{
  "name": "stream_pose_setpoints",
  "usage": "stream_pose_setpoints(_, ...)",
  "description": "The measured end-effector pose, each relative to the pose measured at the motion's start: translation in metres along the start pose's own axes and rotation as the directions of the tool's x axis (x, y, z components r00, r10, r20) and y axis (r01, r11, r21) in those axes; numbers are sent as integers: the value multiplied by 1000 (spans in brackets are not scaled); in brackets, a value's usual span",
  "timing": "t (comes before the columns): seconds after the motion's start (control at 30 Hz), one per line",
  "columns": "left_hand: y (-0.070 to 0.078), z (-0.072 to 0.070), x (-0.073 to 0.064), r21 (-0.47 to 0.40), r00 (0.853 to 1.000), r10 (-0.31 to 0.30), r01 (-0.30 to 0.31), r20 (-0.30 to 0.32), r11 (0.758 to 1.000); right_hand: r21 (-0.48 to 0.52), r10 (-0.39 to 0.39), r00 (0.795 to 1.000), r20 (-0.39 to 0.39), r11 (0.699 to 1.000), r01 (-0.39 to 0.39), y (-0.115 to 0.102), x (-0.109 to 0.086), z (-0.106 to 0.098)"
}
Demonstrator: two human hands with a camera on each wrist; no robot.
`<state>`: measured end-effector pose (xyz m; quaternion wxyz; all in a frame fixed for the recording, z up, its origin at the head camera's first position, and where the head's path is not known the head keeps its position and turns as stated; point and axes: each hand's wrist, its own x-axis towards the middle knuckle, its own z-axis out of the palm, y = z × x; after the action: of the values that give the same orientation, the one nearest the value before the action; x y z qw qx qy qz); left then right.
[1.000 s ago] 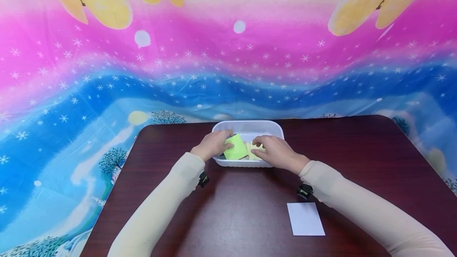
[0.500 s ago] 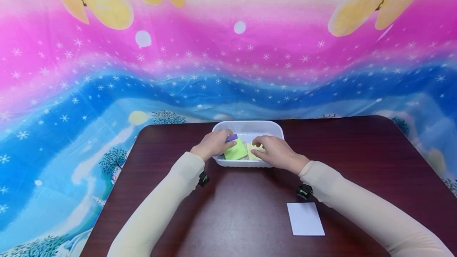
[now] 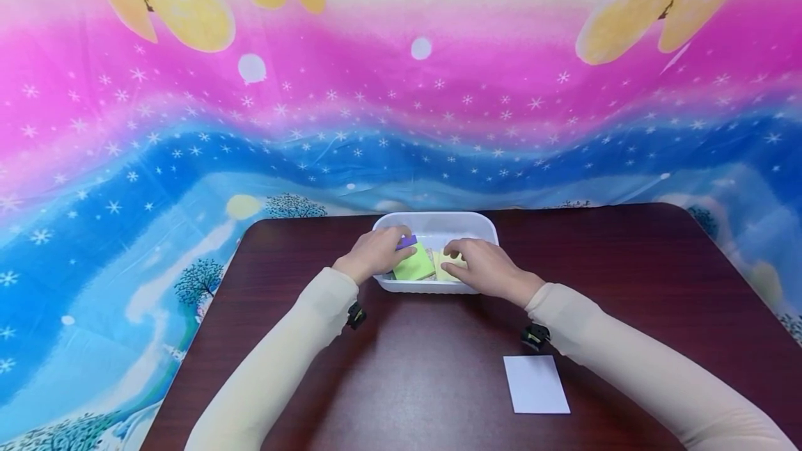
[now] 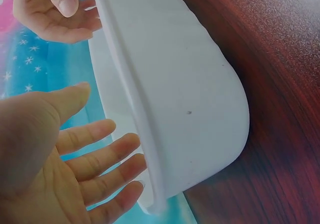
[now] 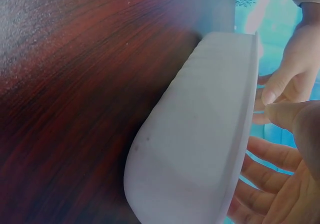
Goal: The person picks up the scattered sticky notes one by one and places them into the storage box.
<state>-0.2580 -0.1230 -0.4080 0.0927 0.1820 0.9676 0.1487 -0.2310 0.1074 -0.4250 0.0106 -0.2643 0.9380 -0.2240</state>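
Both hands reach over a white plastic basket at the back of the table. Inside it lies a bright green sticky note pad, with a purple pad partly showing behind it and a pale yellow pad to its right. My left hand is above the left end, its thumb overlapping the green pad in the head view. The left wrist view shows its fingers spread and holding nothing. Over the right end, my right hand hovers near the yellow pad, fingers loosely bent and without a grip in the right wrist view.
A white square pad lies on the dark reddish-brown table, close to the right forearm. Behind the table's far edge hangs a colourful printed cloth. Small black devices are strapped at both wrists.
The green pad has left my left hand and now lies lower in the basket, uncovering the purple pad behind it. My right hand has hardly moved.
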Motion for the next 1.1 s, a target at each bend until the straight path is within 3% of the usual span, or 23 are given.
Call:
stream_pose_setpoints(0.6,10,-5,-12,7,998,42,-42,-36,999,-4,9,1000,-12,1000,-9,-3,-13,-7)
stream_pose_setpoints(1.1,17,-3,-30,-2,997,61,-61,-55,998,-32,-25,999,-44,999,23,-12,-29,-11)
